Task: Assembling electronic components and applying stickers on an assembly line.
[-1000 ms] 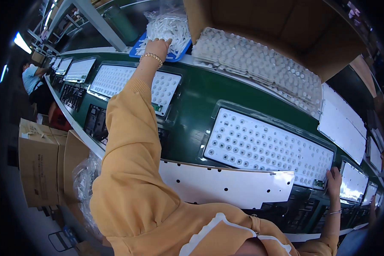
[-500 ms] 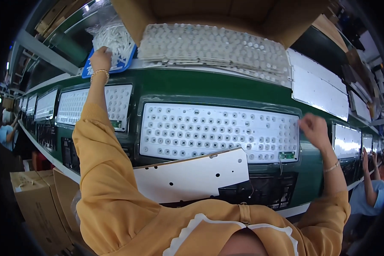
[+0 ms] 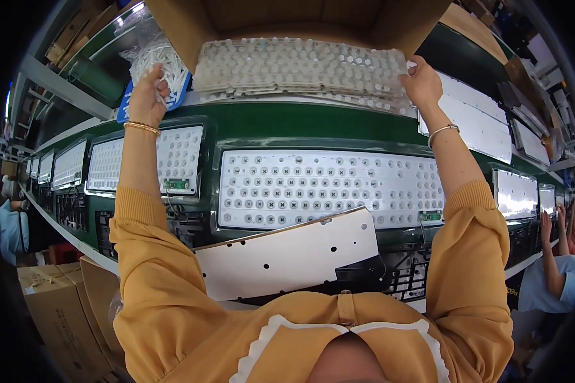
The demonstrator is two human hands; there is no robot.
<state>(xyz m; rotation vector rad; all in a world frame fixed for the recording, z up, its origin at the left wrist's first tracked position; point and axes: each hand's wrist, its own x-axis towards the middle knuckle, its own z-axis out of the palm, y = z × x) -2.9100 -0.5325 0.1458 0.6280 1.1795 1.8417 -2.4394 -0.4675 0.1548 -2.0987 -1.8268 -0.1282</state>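
Note:
My left hand [image 3: 148,99] is closed at the near side of a blue tray [image 3: 122,110] heaped with thin white plastic pieces [image 3: 163,59]. A bit of white shows between its curled fingers, probably one of those pieces. At the far right, my right hand [image 3: 423,83] pinches the right edge of a stack of translucent silicone dome sheets [image 3: 294,67], which lies in front of an open carton. Between my arms, a white keyboard plate [image 3: 390,185] with rows of round key positions and a small green circuit board [image 3: 431,216] lies on the green bench.
A white metal plate with holes [image 3: 287,258] leans slantwise at the near edge, over black keyboard frames [image 3: 409,274]. More keyboard assemblies [image 3: 179,153] line the bench. White plates [image 3: 473,115] are stacked at far right. Cartons [image 3: 61,319] stand lower left; co-workers [image 3: 552,274] sit along both sides.
My right hand has moved from beside the keyboard plate up to the dome sheets' right edge. My left hand has drawn slightly back toward me from the heap of white pieces.

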